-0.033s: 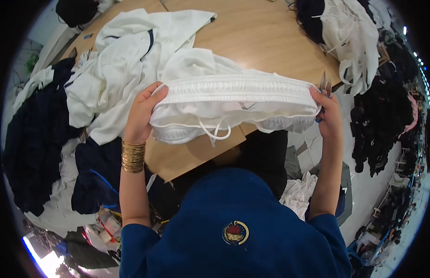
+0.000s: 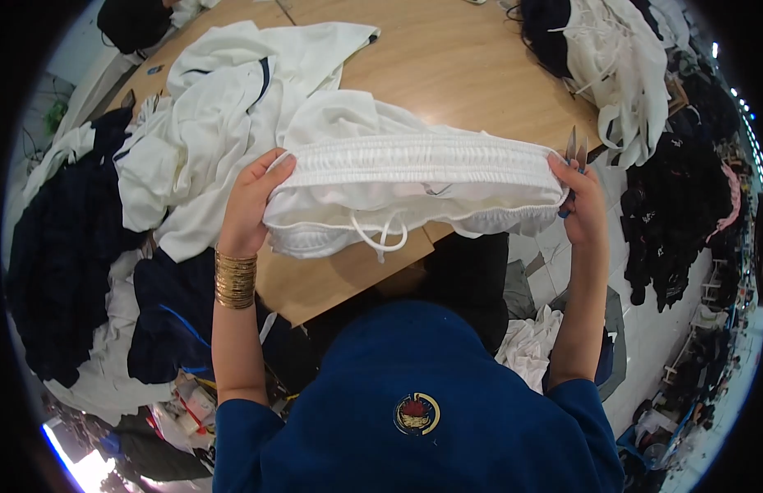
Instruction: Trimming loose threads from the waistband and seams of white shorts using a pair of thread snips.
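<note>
A pair of white drawstring pants (image 2: 414, 168) is stretched by its elastic waistband between my two hands, over the near edge of the wooden table. My left hand (image 2: 256, 193) is closed on the left end of the waistband, thumb on top. The right end is pinched in my right hand (image 2: 585, 197), which also keeps hold of small scissors (image 2: 572, 156) with blue handles, blades pointing up. A white drawstring (image 2: 383, 238) hangs in a loop from the front of the waistband. The legs of the pants lie away from me on the table and are partly hidden.
White garments with dark trim (image 2: 225, 115) are heaped on the table (image 2: 447, 57) to the left. More white and dark clothes (image 2: 615, 74) hang over its far right corner. Dark cloth (image 2: 69, 246) is piled at the left, and black garments (image 2: 673, 214) lie at the right.
</note>
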`<action>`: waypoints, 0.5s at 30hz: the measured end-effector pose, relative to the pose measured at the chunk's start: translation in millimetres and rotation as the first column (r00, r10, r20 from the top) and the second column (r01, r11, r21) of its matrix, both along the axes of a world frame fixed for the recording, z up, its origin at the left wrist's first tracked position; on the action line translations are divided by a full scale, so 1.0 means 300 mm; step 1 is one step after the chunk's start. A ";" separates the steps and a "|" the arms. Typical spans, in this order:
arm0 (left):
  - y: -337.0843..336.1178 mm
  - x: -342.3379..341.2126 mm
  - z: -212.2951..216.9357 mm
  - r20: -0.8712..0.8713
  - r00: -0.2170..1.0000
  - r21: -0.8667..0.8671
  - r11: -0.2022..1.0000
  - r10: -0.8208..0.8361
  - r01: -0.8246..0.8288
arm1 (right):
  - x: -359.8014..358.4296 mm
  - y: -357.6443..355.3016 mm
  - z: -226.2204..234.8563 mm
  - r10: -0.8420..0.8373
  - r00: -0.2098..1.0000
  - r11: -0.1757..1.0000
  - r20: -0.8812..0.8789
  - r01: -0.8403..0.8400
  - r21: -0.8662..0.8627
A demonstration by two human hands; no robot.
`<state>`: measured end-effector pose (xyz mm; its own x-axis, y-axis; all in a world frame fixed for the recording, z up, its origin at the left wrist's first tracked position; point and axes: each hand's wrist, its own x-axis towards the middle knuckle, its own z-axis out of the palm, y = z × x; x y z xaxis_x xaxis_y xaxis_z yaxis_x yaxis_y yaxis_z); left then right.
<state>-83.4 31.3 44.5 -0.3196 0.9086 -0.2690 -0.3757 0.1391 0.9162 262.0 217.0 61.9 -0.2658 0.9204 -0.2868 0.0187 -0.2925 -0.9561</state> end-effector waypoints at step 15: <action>0.017 0.075 0.147 -0.330 0.944 0.124 0.992 0.013 0.030 | 0.057 -0.032 0.071 -0.057 0.996 0.990 -0.069 0.066 0.128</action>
